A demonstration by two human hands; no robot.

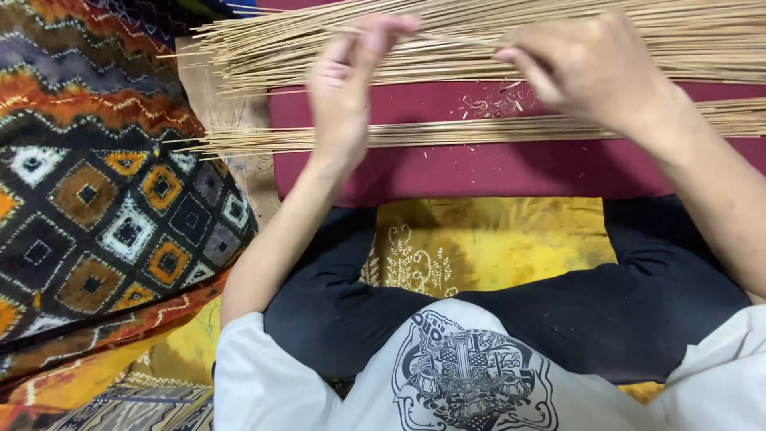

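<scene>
My left hand (345,88) is raised over the near bundle of thin tan sticks (447,132), its fingertips pinched at a single stick (459,37) that runs across to my right hand (594,68). My right hand pinches the same stick at its other end, just above the large far heap of sticks (271,44). Both heaps lie side to side on a maroon cloth (479,172). Small shavings (499,102) lie on the cloth between the two heaps.
My crossed legs in dark trousers (335,311) rest on a yellow patterned cloth (495,239). A thick folded textile with diamond and zigzag patterns (104,207) fills the left side. A brown board edge (239,120) shows under the stick ends.
</scene>
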